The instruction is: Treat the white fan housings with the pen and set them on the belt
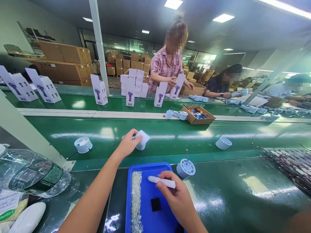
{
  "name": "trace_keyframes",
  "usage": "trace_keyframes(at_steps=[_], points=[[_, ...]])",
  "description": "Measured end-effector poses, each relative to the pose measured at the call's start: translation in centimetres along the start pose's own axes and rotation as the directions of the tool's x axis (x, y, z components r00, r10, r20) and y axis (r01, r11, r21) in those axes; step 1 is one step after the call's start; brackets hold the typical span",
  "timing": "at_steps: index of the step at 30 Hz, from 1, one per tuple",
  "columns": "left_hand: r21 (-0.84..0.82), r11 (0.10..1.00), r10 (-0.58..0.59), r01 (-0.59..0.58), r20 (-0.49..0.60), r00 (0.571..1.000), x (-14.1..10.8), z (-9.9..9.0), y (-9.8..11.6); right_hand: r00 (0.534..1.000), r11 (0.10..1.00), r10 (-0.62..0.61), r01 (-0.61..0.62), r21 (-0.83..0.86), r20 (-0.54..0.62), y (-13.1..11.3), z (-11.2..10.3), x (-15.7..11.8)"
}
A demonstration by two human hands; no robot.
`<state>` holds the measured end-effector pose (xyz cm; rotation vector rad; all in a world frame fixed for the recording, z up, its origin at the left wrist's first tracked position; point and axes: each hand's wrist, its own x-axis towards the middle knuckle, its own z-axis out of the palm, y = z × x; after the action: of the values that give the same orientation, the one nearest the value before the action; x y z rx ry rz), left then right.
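Note:
My left hand (pixel 129 142) reaches over the green belt, its fingers closed on a pale square-topped piece (pixel 143 137). Under that piece is a light-blue round housing (pixel 140 147); whether the two are joined I cannot tell. A white pen-shaped tool (pixel 163 182) with a thin tip is in my right hand (pixel 173 187), pointing left above the blue tray (pixel 148 166). Along the tray's left side runs a band of small clear-white pieces (pixel 136 197). A black square (pixel 155 204) lies on the tray floor. Beside the tray stands another light-blue housing (pixel 186 168) with wires sticking up.
More round housings sit on the belt, one to the left (pixel 83 144) and one to the right (pixel 224 143). A large plastic bottle (pixel 34 174) lies at left, wire bundles (pixel 286 165) at right. Across the belt, people work behind white boxes (pixel 130 94) and a cardboard box (pixel 200 118).

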<state>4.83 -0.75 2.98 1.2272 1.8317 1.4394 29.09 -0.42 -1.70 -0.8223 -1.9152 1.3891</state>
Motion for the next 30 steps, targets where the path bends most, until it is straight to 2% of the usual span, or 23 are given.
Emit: trace_keyframes(at_steps=[5, 8, 11, 13, 18, 23, 26, 30], points=[[-0.031, 0.999, 0.022, -0.023, -0.009, 1.000, -0.3, 0.1, 1.4, 0.998, 0.997, 0.054, -0.052, 0.054, -0.019, 0.1, 0.1, 0.0], [-0.006, 1.000, 0.026, -0.026, -0.120, 0.992, -0.3, -0.3, 2.0, 0.998, 0.996, 0.069, -0.069, 0.058, -0.002, 0.2, 0.2, -0.1], [0.021, 0.999, 0.034, -0.030, -0.256, 0.966, -0.3, -1.0, 2.4, 0.997, 0.996, 0.076, -0.077, 0.050, 0.023, 0.2, 0.3, -0.1], [-0.010, 1.000, 0.011, -0.015, -0.288, 0.957, -0.3, -1.5, 2.7, 0.996, 0.995, 0.082, -0.084, 0.046, 0.028, 0.3, 0.3, -0.1], [-0.122, 0.992, -0.076, 0.043, -0.279, 0.957, -0.3, -2.5, 2.8, 0.996, 0.995, 0.085, -0.087, 0.041, 0.041, 0.6, 0.4, -0.1], [-0.142, 0.989, -0.074, 0.037, -0.271, 0.960, -0.4, -2.8, 3.0, 0.997, 0.997, 0.071, -0.071, -0.002, 0.042, 0.5, 0.4, 0.0], [-0.143, 0.989, -0.068, 0.032, -0.254, 0.965, -0.6, -2.9, 3.2, 1.000, 0.998, 0.018, -0.018, -0.059, -0.002, 0.2, 0.3, -0.2], [-0.151, 0.988, -0.059, 0.023, -0.240, 0.969, -0.8, -2.9, 3.6, 0.991, 0.967, -0.127, 0.112, -0.228, -0.049, -0.5, -0.1, -0.8]])
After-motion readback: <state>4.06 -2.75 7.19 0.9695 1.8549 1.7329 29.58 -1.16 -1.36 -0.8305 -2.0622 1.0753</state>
